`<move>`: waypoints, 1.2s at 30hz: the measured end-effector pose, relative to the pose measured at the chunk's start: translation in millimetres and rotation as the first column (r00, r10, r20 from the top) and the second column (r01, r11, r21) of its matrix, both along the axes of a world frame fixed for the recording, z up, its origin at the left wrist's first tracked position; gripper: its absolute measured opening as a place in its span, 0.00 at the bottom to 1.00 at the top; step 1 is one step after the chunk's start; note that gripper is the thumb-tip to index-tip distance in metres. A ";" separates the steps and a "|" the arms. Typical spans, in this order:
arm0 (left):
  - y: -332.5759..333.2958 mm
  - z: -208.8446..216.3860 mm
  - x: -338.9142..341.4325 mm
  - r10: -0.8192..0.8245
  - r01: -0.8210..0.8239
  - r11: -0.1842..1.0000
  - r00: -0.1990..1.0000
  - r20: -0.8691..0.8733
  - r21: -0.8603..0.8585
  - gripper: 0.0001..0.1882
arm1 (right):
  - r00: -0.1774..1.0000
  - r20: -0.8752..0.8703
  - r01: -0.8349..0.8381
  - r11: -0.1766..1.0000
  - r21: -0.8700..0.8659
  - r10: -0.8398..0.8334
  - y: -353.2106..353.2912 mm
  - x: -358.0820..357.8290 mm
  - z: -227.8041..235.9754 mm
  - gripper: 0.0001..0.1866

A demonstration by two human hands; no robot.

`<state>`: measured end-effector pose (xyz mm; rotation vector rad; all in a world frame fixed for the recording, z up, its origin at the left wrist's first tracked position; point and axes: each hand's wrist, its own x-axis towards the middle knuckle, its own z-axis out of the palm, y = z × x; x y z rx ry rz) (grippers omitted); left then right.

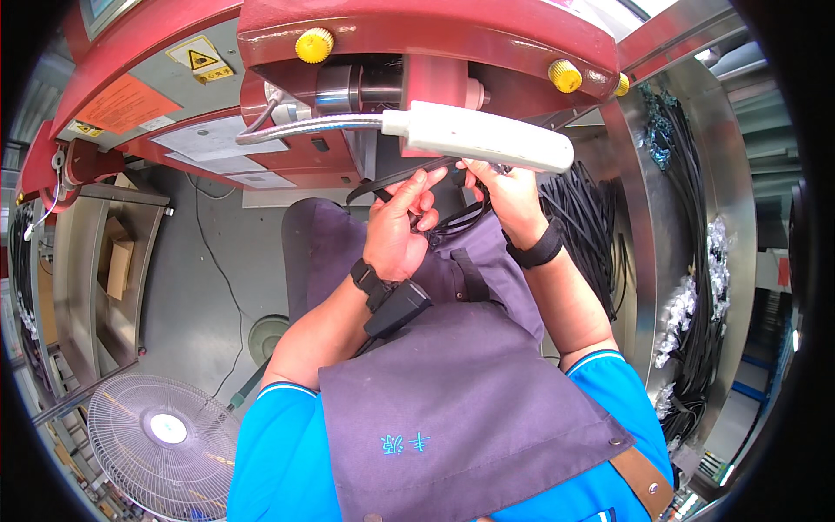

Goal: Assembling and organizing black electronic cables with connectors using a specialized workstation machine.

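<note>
A black cable [376, 184] runs across in front of me, just under the red machine. My left hand [400, 228] is closed around it, thumb up and fingers curled. To the right, my right hand [511, 198] pinches the same dark strand between thumb and fingers; its fingertips are partly hidden behind the white lamp head [487, 137]. More black cable loops hang between the two hands, over my purple apron [417, 348]. What exactly sits at the fingertips is too small to make out.
Above my hands is the red machine [426, 26] with yellow knobs [314, 45]. A flexible metal lamp arm [322, 124] crosses close over them. Bundles of black cables [581, 209] hang at the right, beside a metal trough [639, 287]. A fan [130, 435] stands lower left.
</note>
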<state>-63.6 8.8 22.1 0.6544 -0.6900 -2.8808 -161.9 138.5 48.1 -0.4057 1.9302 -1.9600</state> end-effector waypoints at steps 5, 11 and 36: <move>0.0 1.5 -3.2 0.013 -0.013 1.000 1.000 0.024 0.005 0.06 | 1.000 -0.032 0.002 0.999 0.041 0.000 -1.8 -5.3 -4.1 0.04; 1.9 3.5 -5.0 0.010 -0.011 1.000 1.000 0.024 0.014 0.05 | 0.999 -0.047 -0.001 0.999 0.047 0.003 -0.3 -7.8 -4.1 0.08; -2.1 -1.9 1.6 -0.059 0.057 0.998 0.978 0.202 0.016 0.10 | 0.981 -0.128 -0.146 0.989 0.012 0.147 15.1 18.3 -0.2 0.15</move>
